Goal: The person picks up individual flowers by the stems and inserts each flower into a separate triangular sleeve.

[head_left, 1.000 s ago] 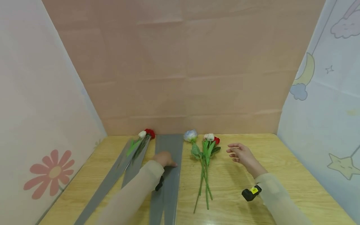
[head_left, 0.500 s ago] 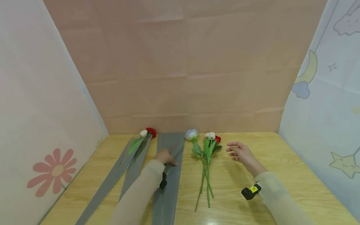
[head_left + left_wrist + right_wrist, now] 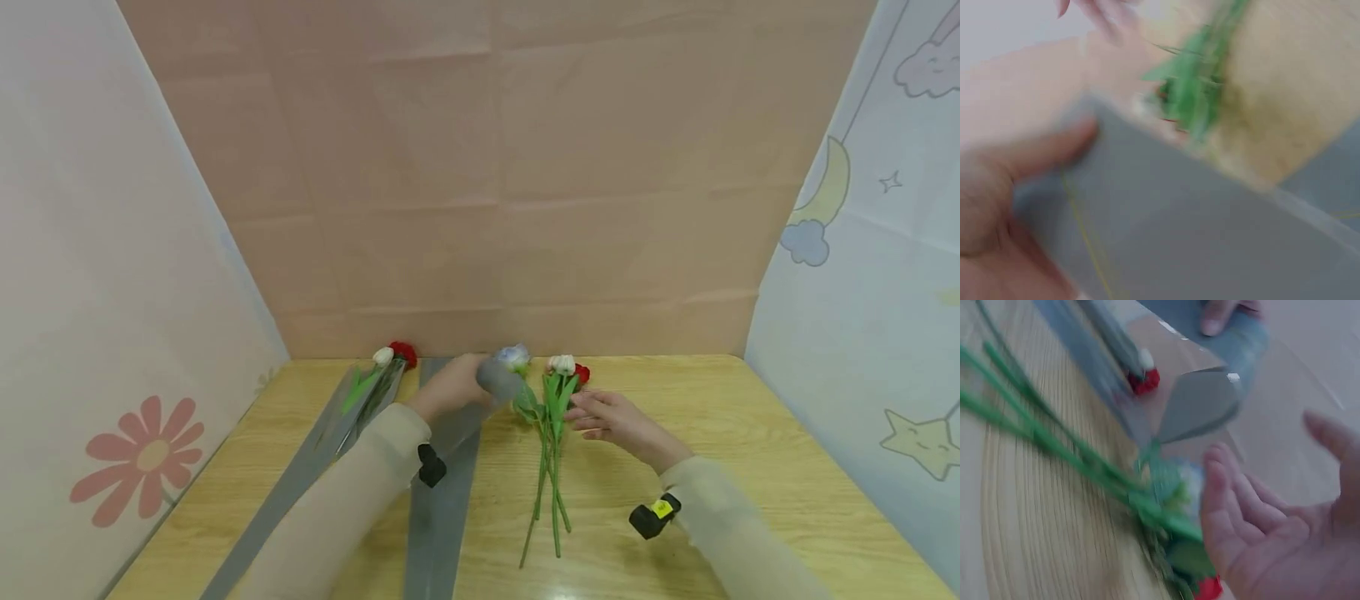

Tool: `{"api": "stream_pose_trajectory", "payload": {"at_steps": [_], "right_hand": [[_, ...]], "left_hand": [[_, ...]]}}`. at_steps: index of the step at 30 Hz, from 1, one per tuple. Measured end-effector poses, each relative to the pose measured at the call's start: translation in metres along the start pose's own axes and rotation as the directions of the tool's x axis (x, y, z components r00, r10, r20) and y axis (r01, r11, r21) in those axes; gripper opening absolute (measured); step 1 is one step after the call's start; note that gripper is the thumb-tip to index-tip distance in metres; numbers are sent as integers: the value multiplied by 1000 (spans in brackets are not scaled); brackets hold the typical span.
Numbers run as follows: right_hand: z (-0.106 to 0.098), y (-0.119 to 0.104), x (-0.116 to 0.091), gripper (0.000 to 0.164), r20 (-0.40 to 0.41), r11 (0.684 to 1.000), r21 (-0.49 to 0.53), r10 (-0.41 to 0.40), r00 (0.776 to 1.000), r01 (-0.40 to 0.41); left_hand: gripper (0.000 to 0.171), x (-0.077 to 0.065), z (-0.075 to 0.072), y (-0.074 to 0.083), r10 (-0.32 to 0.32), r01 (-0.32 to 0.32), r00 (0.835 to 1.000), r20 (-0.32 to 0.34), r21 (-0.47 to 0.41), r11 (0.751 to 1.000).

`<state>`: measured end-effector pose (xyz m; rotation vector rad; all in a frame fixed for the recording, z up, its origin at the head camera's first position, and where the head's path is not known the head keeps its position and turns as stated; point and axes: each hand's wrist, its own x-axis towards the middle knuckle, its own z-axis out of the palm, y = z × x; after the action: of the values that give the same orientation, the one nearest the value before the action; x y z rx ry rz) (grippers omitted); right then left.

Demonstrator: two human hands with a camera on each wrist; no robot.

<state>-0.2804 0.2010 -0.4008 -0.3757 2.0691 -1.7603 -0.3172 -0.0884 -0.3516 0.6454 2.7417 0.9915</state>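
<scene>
My left hand (image 3: 453, 387) pinches a grey plastic flower sleeve (image 3: 1191, 212), its thumb lying over the sheet in the left wrist view. The lifted end (image 3: 501, 382) curls over beside a pale blue flower (image 3: 514, 357), partly hiding it. Beneath it, another grey sleeve (image 3: 438, 517) lies flat on the table. My right hand (image 3: 622, 427) holds nothing; its fingers are loosely bent close to the loose flowers' leaves. Those flowers include a white tulip (image 3: 561, 364) and a red flower (image 3: 582, 373), their green stems (image 3: 553, 483) crossing. Whether the fingers touch the leaves I cannot tell.
On the left, a white tulip (image 3: 383, 356) and a red flower (image 3: 403, 352) lie in narrow grey sleeves (image 3: 277, 500). The wooden table (image 3: 675, 379) ends at a brown back wall (image 3: 487, 208), with patterned panels on both sides.
My left hand has lifted the sleeve's end off the table and moved up and right with it. My right hand has moved left, closer to the loose flowers.
</scene>
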Motion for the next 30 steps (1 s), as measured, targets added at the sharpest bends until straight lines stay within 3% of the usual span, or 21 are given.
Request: {"api": "stream_pose_trajectory", "payload": {"at_steps": [2, 4, 6, 8, 10, 12, 15, 18, 21, 23, 27, 30], "right_hand": [[10, -5, 3, 70, 121, 993, 121, -10, 993, -5], [17, -10, 6, 71, 176, 960, 280, -43, 983, -8], [22, -14, 8, 68, 122, 892, 453, -60, 991, -2], [22, -18, 9, 57, -10, 820, 571, -53, 999, 49], [18, -20, 8, 45, -143, 779, 617, -33, 989, 115], [12, -21, 5, 43, -226, 762, 630, -5, 974, 150], [2, -20, -4, 61, -281, 784, 599, 18, 959, 161], [-10, -15, -11, 73, -329, 780, 605, 64, 942, 158], [-21, -11, -17, 59, -376, 785, 598, 97, 922, 162], [-26, -8, -20, 44, -394, 790, 592, 110, 912, 161], [-28, -3, -22, 4, -401, 808, 570, 115, 909, 150], [-23, -1, -19, 7, -377, 845, 522, 104, 920, 118]], "left_hand": [[40, -1, -7, 16, 113, -112, 986, 120, -15, 994], [23, -2, -12, 28, 168, -163, 955, 246, -43, 986], [20, -3, -14, 35, 195, -190, 917, 349, -50, 981], [21, -3, -14, 36, 195, -187, 884, 426, -60, 981], [18, -4, -13, 33, 167, -165, 868, 468, -46, 985], [14, -5, -13, 26, 142, -139, 857, 495, -42, 989], [18, -6, -17, 11, 107, -98, 851, 515, -44, 994], [28, -7, -27, -8, 87, -60, 838, 538, -67, 996], [17, -8, -39, -27, 56, -10, 842, 536, -88, 996], [14, -9, -47, -38, 28, 7, 860, 510, -66, 998], [18, -11, -57, -61, -43, 42, 919, 392, 10, 999], [19, -9, -56, -72, -132, 105, 963, 233, 121, 987]]}}
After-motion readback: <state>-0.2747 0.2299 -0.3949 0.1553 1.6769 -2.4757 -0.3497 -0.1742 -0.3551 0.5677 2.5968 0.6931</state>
